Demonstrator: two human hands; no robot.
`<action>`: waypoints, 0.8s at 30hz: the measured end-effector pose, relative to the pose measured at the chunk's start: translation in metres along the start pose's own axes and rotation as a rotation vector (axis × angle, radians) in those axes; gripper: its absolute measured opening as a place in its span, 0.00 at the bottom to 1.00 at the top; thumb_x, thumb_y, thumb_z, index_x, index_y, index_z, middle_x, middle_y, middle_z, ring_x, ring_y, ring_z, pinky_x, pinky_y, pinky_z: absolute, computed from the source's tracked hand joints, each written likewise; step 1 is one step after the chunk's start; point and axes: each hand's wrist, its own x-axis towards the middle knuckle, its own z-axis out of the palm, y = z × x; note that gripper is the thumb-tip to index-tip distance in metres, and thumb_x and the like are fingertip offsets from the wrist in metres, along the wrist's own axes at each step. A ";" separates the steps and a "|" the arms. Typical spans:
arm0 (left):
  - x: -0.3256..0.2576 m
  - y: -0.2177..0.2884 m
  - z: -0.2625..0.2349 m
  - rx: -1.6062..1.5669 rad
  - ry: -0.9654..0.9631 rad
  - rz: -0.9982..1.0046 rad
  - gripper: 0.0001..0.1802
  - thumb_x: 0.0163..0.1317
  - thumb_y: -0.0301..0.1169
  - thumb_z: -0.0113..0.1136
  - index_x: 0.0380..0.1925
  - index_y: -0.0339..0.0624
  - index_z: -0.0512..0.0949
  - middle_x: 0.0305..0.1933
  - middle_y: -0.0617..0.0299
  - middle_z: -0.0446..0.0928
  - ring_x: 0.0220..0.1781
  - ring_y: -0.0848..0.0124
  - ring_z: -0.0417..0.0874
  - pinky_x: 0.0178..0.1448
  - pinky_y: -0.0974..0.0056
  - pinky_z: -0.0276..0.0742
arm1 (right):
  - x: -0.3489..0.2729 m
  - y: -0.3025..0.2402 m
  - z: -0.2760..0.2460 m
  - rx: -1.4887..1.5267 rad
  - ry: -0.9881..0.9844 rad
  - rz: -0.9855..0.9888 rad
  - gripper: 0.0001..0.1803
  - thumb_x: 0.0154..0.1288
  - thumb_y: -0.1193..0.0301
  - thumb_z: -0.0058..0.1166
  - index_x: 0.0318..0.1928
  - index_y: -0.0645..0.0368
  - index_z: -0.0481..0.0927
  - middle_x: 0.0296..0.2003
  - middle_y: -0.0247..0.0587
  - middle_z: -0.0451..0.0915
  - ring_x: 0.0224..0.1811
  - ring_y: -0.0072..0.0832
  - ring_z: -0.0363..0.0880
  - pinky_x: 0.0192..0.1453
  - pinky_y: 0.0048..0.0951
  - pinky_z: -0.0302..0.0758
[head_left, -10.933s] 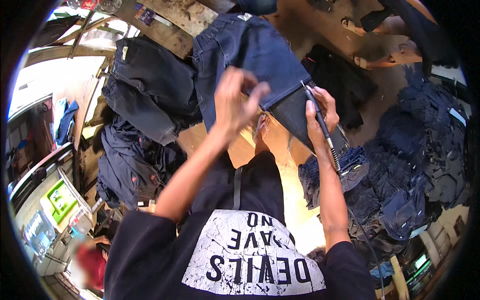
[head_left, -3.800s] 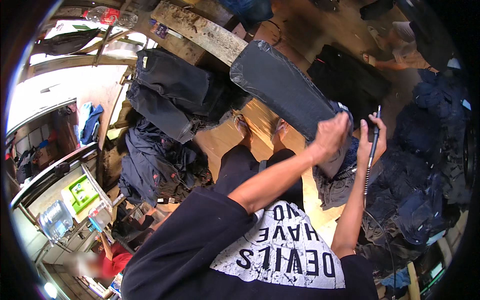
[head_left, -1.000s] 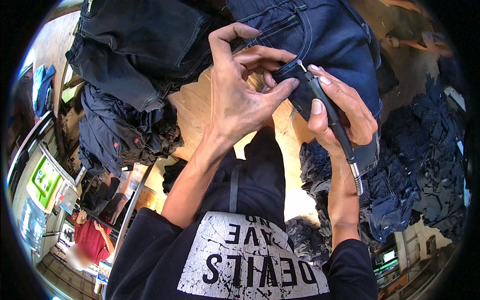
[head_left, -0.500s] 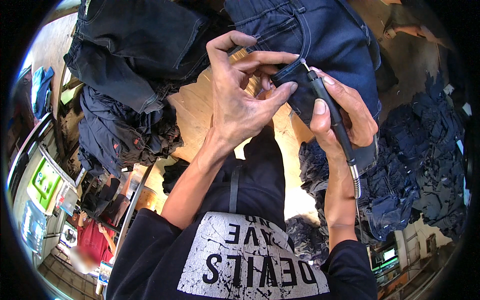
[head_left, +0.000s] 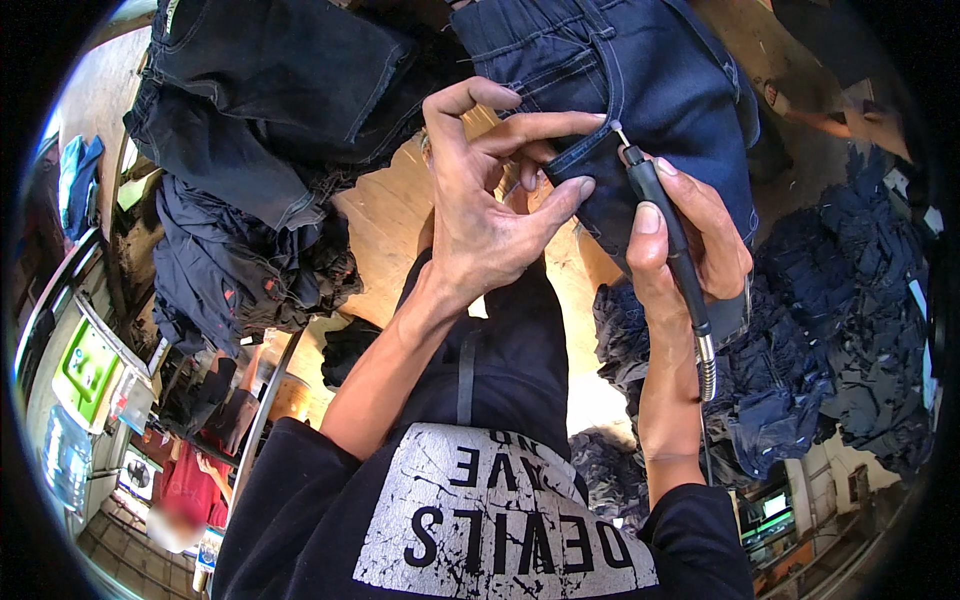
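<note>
Two hands work on one pair of dark blue jeans (head_left: 640, 70) that lies spread across the upper middle of the view, waistband end toward the person. The left hand (head_left: 480, 210) pinches a folded edge of the denim (head_left: 585, 165) between thumb and forefinger, those two closed on the cloth, while the other fingers arch up and spread apart. The right hand (head_left: 690, 240) is wrapped around one slim black rotary tool (head_left: 665, 235), fingers clamped on its barrel like a pen; the tool's small metal tip (head_left: 620, 135) touches the pinched edge, just beside the left forefinger. One silver flexible shaft (head_left: 706, 365) runs down from the tool's rear, past the right wrist.

The surface under the jeans is a pale wooden board (head_left: 385, 215), bare between the left forearm and the piles. The room is a cluttered workshop: a green machine (head_left: 85, 365) stands at the far left edge, and another person in a red top (head_left: 190, 480) is low on the left, well apart from the hands.

Three heaps of dark garments ring the work: one stack of folded black jeans (head_left: 270, 110) at upper left, one crumpled pile (head_left: 240, 280) below it, and one wide loose heap (head_left: 850, 330) on the right, part of it hidden behind the right hand and tool
</note>
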 end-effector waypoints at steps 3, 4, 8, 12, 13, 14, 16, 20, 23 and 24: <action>-0.002 -0.002 0.001 -0.007 -0.004 -0.026 0.44 0.60 0.17 0.80 0.63 0.49 0.55 0.60 0.43 0.88 0.50 0.77 0.86 0.45 0.77 0.77 | 0.000 0.001 0.001 0.003 0.008 0.016 0.20 0.60 0.78 0.67 0.54 0.68 0.87 0.44 0.59 0.91 0.44 0.43 0.95 0.48 0.35 0.92; -0.003 -0.002 0.001 -0.013 -0.005 -0.039 0.44 0.61 0.17 0.79 0.63 0.49 0.54 0.60 0.43 0.87 0.51 0.77 0.86 0.47 0.76 0.78 | 0.000 0.001 0.002 0.011 0.013 0.016 0.19 0.61 0.78 0.67 0.54 0.68 0.87 0.44 0.59 0.91 0.44 0.42 0.95 0.48 0.34 0.92; -0.002 -0.001 0.003 -0.126 0.002 -0.070 0.42 0.63 0.15 0.75 0.63 0.49 0.54 0.62 0.38 0.86 0.55 0.72 0.88 0.55 0.72 0.84 | -0.002 0.005 0.004 0.065 0.012 0.054 0.18 0.63 0.77 0.66 0.54 0.68 0.86 0.45 0.60 0.91 0.45 0.42 0.94 0.48 0.34 0.91; 0.000 -0.001 0.002 -0.077 -0.020 -0.053 0.41 0.63 0.14 0.74 0.62 0.48 0.53 0.63 0.37 0.85 0.53 0.71 0.88 0.56 0.71 0.84 | -0.004 0.006 0.005 0.061 0.018 0.077 0.18 0.64 0.77 0.66 0.55 0.68 0.85 0.46 0.60 0.91 0.45 0.41 0.94 0.50 0.34 0.90; 0.000 -0.001 0.002 -0.055 -0.025 -0.040 0.41 0.63 0.15 0.75 0.62 0.48 0.54 0.63 0.37 0.85 0.52 0.72 0.88 0.55 0.71 0.83 | -0.004 0.004 0.004 0.055 0.015 0.091 0.18 0.65 0.77 0.66 0.55 0.68 0.85 0.46 0.60 0.90 0.45 0.41 0.94 0.50 0.34 0.90; 0.000 -0.002 0.002 -0.048 -0.009 -0.032 0.40 0.62 0.14 0.74 0.61 0.47 0.55 0.63 0.41 0.86 0.50 0.73 0.87 0.51 0.72 0.81 | -0.004 0.003 0.004 0.049 0.013 0.107 0.18 0.65 0.77 0.66 0.55 0.68 0.85 0.46 0.60 0.90 0.45 0.41 0.94 0.50 0.34 0.90; -0.001 -0.002 0.001 -0.018 -0.001 -0.014 0.37 0.60 0.14 0.73 0.59 0.46 0.57 0.62 0.47 0.87 0.45 0.76 0.85 0.44 0.74 0.75 | -0.002 0.001 0.005 0.045 0.011 0.097 0.18 0.66 0.77 0.66 0.56 0.67 0.85 0.47 0.61 0.90 0.45 0.41 0.93 0.50 0.34 0.90; 0.001 0.003 0.000 -0.003 -0.014 -0.008 0.36 0.61 0.13 0.72 0.59 0.45 0.58 0.64 0.47 0.87 0.52 0.72 0.88 0.49 0.72 0.79 | 0.000 0.000 0.007 0.092 0.006 0.118 0.19 0.67 0.78 0.65 0.58 0.67 0.84 0.47 0.61 0.90 0.46 0.40 0.93 0.50 0.34 0.89; 0.007 0.008 -0.001 -0.005 -0.021 -0.012 0.36 0.61 0.13 0.71 0.59 0.44 0.58 0.65 0.46 0.86 0.55 0.69 0.89 0.53 0.70 0.81 | -0.003 0.001 0.008 0.076 0.008 0.125 0.20 0.68 0.78 0.64 0.59 0.67 0.83 0.46 0.61 0.90 0.46 0.40 0.93 0.51 0.33 0.89; 0.009 0.008 -0.002 -0.013 -0.023 -0.012 0.36 0.61 0.13 0.71 0.60 0.44 0.58 0.65 0.45 0.86 0.56 0.68 0.89 0.55 0.69 0.82 | -0.003 0.003 0.008 0.076 0.006 0.123 0.19 0.68 0.78 0.64 0.59 0.67 0.83 0.46 0.61 0.91 0.46 0.40 0.93 0.51 0.33 0.89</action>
